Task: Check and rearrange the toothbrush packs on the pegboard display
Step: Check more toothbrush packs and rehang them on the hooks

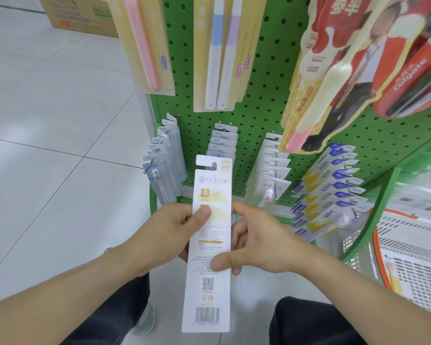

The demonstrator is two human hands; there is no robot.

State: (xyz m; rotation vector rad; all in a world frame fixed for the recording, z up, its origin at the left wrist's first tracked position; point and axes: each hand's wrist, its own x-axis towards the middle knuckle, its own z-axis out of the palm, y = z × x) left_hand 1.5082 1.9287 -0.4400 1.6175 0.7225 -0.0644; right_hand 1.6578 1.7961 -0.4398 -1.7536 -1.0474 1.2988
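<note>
I hold a long white toothbrush pack (209,292) upright in front of the green pegboard (261,100), its printed back with barcode and QR code facing me. My left hand (177,227) grips its left edge, thumb on the yellow label. My right hand (254,241) holds the right edge, thumb pressed on the text and fingers behind. Low on the board hang rows of packs: a clear grey row (163,160) at left, a row marked NEW (222,141) just behind my pack, a white row (271,170), and a blue-and-yellow row (331,190).
Larger packs hang higher: a pink brush (144,43), a blue and lilac pair (222,53), a red and yellow pack (334,70) and a red Colgate pack (413,73). A white basket (413,255) stands at right. A cardboard box (77,13) sits on the tiled floor.
</note>
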